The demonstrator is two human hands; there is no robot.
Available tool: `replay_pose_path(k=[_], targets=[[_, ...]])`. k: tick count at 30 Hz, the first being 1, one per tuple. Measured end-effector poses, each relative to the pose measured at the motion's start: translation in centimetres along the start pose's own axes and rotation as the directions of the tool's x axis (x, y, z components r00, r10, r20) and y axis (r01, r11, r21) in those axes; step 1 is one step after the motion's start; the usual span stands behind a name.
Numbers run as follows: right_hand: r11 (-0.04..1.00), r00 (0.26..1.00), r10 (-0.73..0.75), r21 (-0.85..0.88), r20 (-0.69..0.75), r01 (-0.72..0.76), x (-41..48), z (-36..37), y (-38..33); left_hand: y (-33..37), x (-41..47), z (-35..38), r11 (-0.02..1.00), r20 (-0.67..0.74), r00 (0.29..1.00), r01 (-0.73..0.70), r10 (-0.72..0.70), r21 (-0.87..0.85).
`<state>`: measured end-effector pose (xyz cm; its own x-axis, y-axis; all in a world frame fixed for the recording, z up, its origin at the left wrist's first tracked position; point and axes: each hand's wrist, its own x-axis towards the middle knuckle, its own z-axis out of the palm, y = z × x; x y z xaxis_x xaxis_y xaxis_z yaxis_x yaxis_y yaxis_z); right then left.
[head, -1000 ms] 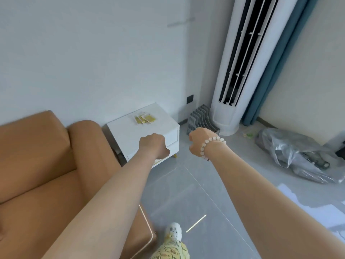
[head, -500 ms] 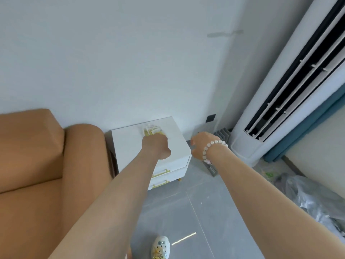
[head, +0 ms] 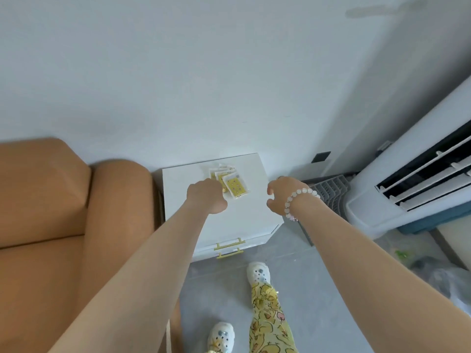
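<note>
Yellow flat sachets fan across the glossy white nightstand.

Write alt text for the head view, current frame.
A person's left hand, fingers curled, is at the edge of yellow packets on a white cabinet; the right hand hovers empty beside them, loosely curled. A tan sofa stands left of the cabinet, a white air conditioner right.

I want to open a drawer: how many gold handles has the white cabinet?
2. The upper handle sits on the cabinet front, the lower handle just beneath it. The left arm may hide more.
</note>
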<state>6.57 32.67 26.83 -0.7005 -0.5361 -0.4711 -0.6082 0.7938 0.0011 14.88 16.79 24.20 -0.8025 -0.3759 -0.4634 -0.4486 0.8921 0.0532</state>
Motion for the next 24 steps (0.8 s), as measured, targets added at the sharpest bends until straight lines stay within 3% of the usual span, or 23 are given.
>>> replay_pose_path(k=[8, 15, 19, 24], targets=[[0.998, 0.995, -0.032, 0.048, 0.090, 0.028, 9.2, 0.5, 5.4, 0.2, 8.3, 1.3, 0.989, 0.105, 0.988, 0.125, -0.116, -0.084], [0.999, 0.969, -0.026, 0.049, 0.246, 0.014, 15.7, 3.6, 11.5, -1.0, 14.3, 4.3, 0.895, 0.243, 0.910, 0.388, -0.335, -0.219], [0.992, 0.963, 0.001, 0.123, 0.268, -0.035, 19.1, 6.3, 12.1, -0.4, 17.3, 7.3, 0.744, 0.298, 0.850, 0.526, -0.435, -0.413], [0.952, 0.956, 0.027, 0.284, 0.291, -0.113, 20.9, 11.8, 11.3, 1.9, 22.1, 12.1, 0.415, 0.397, 0.739, 0.648, -0.544, -0.639]])
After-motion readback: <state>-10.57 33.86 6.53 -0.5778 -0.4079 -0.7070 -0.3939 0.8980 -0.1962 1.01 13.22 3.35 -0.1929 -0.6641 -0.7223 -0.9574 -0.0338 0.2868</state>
